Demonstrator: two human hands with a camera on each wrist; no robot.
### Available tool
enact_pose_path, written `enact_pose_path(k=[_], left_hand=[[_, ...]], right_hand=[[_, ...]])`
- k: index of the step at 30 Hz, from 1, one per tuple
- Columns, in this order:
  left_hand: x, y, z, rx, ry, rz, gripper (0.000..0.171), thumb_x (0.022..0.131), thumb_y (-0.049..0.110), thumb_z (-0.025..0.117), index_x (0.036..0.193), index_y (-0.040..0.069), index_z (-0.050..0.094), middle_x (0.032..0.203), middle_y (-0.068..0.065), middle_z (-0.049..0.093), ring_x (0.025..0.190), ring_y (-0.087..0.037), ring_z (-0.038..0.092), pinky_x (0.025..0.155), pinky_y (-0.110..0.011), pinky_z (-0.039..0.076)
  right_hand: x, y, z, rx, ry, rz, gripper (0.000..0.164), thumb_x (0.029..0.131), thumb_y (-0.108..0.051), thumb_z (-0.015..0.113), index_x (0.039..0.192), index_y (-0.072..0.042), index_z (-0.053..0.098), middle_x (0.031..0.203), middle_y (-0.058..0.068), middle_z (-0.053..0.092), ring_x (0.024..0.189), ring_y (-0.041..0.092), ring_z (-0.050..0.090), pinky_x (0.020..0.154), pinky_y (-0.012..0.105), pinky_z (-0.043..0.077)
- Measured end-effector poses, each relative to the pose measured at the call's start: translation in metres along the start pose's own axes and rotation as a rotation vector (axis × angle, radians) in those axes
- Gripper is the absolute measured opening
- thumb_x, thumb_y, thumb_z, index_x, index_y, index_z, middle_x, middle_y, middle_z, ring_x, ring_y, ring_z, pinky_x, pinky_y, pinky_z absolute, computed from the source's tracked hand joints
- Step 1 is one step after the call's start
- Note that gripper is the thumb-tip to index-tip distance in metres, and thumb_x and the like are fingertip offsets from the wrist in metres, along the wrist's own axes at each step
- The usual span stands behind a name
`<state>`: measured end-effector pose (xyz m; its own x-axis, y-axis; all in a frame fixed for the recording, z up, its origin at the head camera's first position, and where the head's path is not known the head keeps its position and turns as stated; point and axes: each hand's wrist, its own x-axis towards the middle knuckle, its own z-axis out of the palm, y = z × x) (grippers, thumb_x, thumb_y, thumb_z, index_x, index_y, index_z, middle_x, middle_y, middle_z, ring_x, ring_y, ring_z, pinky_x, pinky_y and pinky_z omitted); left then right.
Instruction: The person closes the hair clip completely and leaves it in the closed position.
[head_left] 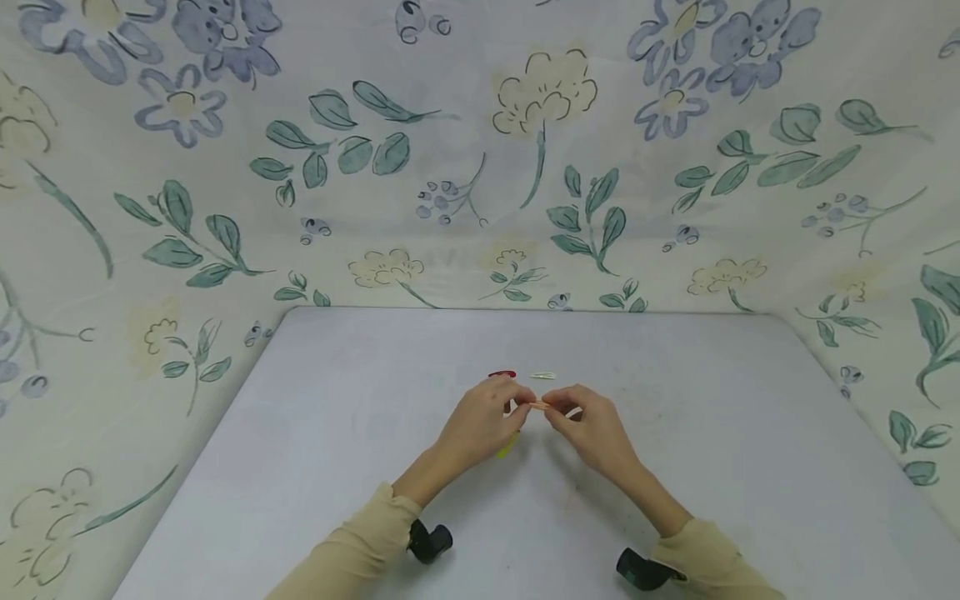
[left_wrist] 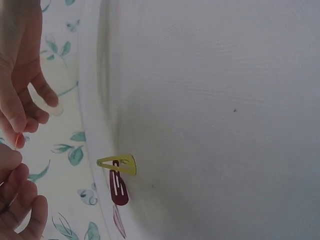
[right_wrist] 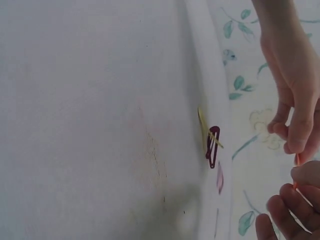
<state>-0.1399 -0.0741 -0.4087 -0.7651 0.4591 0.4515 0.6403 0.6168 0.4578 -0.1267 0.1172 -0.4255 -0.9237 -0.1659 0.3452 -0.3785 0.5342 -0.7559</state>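
Above the middle of the table, my left hand and right hand meet at the fingertips. Between them both pinch a slim orange hair clip, mostly covered by the fingers. The left wrist view has my left hand at the lower left; the right wrist view has my right hand at the lower right. A yellow hair clip lies across a dark red hair clip on the table. Just beyond the hands lie a red clip and a pale clip.
The white table runs back to a floral cloth hung behind and at the sides. A black device sits at the left wrist, another at the right. In the right wrist view a slim pink shape shows beside the clips.
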Motion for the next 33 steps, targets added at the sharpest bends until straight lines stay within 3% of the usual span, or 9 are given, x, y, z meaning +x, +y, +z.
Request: enact_pose_path(k=[18, 33], left_hand=[[0.047, -0.016, 0.014, 0.090, -0.039, -0.043, 0.008, 0.092, 0.013, 0.068, 0.097, 0.008, 0.074, 0.089, -0.001, 0.069, 0.080, -0.014, 0.058, 0.069, -0.024, 0.049], [0.057, -0.032, 0.031, 0.168, -0.132, -0.118, 0.010, 0.092, 0.013, 0.068, 0.098, 0.009, 0.075, 0.092, -0.002, 0.071, 0.091, -0.019, 0.063, 0.078, -0.032, 0.053]], right_hand=[[0.040, 0.019, -0.011, -0.214, -0.004, -0.075, 0.014, 0.089, -0.007, 0.071, 0.103, -0.003, 0.072, 0.092, 0.006, 0.068, 0.082, 0.018, 0.064, 0.072, 0.035, 0.056], [0.057, 0.032, 0.001, -0.378, -0.110, 0.000, 0.015, 0.091, -0.010, 0.069, 0.104, -0.003, 0.072, 0.093, 0.007, 0.069, 0.088, 0.023, 0.065, 0.077, 0.039, 0.055]])
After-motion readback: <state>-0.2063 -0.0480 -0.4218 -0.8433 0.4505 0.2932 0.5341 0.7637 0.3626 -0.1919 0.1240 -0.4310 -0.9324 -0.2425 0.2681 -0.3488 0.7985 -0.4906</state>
